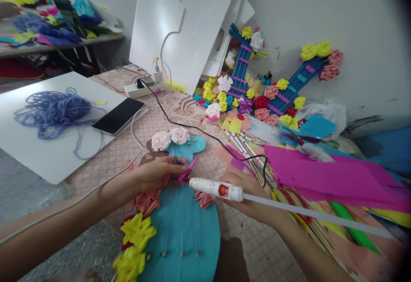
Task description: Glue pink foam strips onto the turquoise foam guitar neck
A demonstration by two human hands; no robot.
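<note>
My left hand [162, 172] pinches a narrow magenta paper strip [189, 169] over the neck of a turquoise guitar-shaped cutout [188, 217]. In my right hand [245, 187] is a white hot glue gun [210, 188], its nozzle at the lower end of the strip; a long glue stick [314, 213] sticks out of its back. Strings run down the cutout to small beads [182, 254]. White paper flowers [170, 139] sit at its head, pink ones [148, 202] at its waist and yellow ones [138, 230] along its left side.
A black cable [192, 128] crosses the patterned tablecloth from a power strip [144, 88]. At left, a phone [118, 116] and blue yarn [61, 112] lie on a white board [48, 153]. Magenta paper [327, 175] and sticks lie at right; decorated guitars [289, 85] lean behind.
</note>
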